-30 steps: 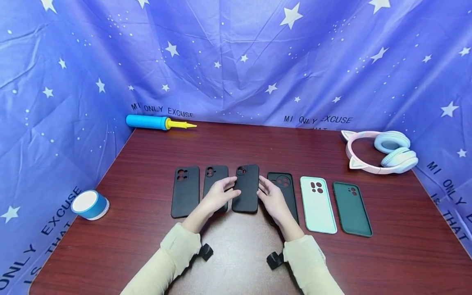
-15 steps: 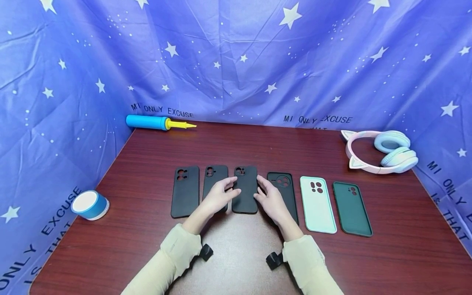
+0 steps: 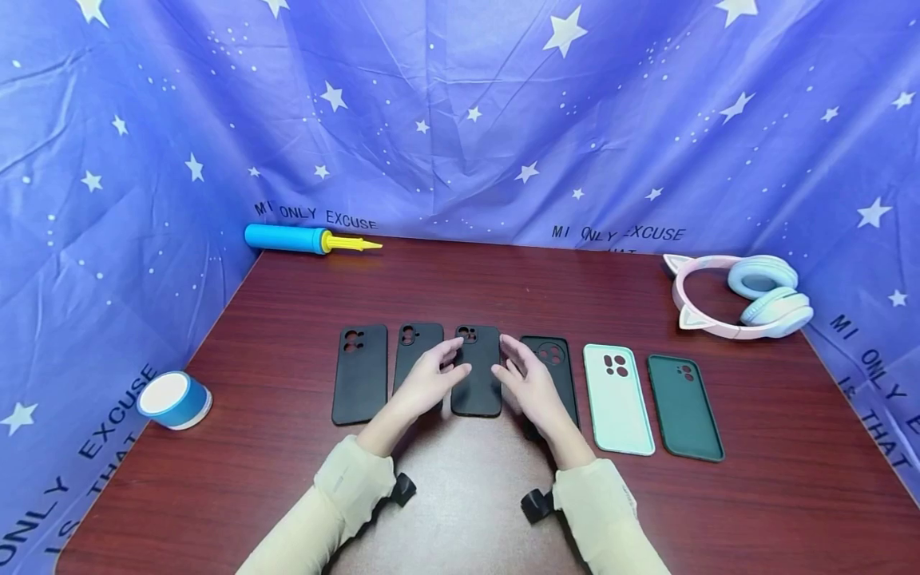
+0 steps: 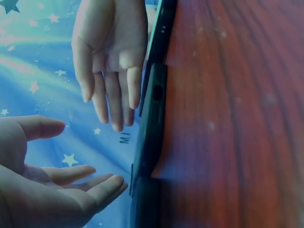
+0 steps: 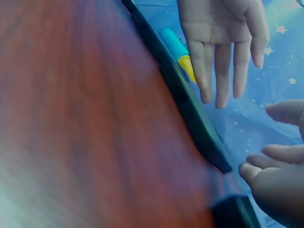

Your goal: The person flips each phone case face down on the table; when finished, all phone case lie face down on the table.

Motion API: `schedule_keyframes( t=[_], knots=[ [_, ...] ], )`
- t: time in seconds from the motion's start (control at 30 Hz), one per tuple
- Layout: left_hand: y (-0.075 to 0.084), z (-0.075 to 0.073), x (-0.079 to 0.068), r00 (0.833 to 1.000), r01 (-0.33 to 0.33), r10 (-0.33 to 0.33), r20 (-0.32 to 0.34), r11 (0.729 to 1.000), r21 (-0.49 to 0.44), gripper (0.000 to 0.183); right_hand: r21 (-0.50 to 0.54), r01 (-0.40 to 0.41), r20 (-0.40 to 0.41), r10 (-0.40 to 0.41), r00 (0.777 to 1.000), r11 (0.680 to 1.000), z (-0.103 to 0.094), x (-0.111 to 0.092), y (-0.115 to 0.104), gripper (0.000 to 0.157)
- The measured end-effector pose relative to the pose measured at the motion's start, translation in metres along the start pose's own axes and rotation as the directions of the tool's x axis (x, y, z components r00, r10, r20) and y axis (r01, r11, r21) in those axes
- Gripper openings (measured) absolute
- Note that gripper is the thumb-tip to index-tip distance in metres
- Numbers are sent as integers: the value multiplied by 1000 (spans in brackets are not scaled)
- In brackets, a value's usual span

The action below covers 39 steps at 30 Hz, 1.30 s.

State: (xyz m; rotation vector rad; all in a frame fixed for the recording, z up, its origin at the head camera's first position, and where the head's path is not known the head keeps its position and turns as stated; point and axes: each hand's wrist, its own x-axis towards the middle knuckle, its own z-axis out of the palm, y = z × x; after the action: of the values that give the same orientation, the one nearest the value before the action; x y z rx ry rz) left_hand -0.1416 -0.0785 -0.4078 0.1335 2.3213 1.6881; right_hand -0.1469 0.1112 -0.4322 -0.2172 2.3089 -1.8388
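A black phone case (image 3: 477, 393) lies flat, back up, in the middle of a row of cases. My left hand (image 3: 426, 379) is at its left side, fingers relaxed and spread above the case beside it. On the opposite side my right hand (image 3: 534, 382) mirrors it, fingers loosely extended. In the left wrist view both palms face each other above the case (image 4: 153, 114), with nothing held. Two black cases (image 3: 359, 383) lie to the left, one partly under my left hand. Another black case (image 3: 565, 383), partly hidden by my right hand, lies to the right, then a mint-white case (image 3: 624, 411) and a dark green case (image 3: 690, 415).
A blue hand pump (image 3: 287, 238) with a yellow nozzle lies at the back left. Cat-ear headphones (image 3: 779, 315) rest at the back right. A blue and white round canister (image 3: 176, 399) stands near the left table edge. A starry blue curtain (image 3: 460, 120) encloses the table (image 3: 503, 287).
The middle case has shifted slightly left and toward me, and now lies flat. My right hand moved left along with it, then both hands' fingers came up off the case.
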Motion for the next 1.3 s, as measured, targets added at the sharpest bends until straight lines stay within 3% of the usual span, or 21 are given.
schedule_keyframes(
  t=[0.13, 0.33, 0.63, 0.93, 1.1, 1.3],
  knots=[
    [3, 5, 3, 999, -20, 20, 29, 1000, -6, 54, -4, 81, 16, -81, 997, 997, -17, 0, -1, 60],
    [7, 18, 11, 997, -50, 50, 63, 999, 5, 53, -37, 99, -12, -100, 995, 994, -44, -5, 0, 60],
    [13, 45, 21, 990, -65, 66, 122, 998, -10, 54, -109, 14, 6, -13, 1000, 994, -72, -18, 1, 61],
    [17, 66, 25, 989, 0, 0, 149, 1000, -4, 58, -148, -75, 6, 77, 997, 986, -91, -28, 2, 69],
    [17, 73, 26, 989, 38, -32, 147, 998, -41, 62, -176, -120, 16, 125, 992, 977, -94, -30, 3, 71],
    [16, 77, 28, 991, 35, -26, 128, 997, -74, 62, -214, -146, 32, 156, 987, 966, -91, -28, 5, 70]
  ],
)
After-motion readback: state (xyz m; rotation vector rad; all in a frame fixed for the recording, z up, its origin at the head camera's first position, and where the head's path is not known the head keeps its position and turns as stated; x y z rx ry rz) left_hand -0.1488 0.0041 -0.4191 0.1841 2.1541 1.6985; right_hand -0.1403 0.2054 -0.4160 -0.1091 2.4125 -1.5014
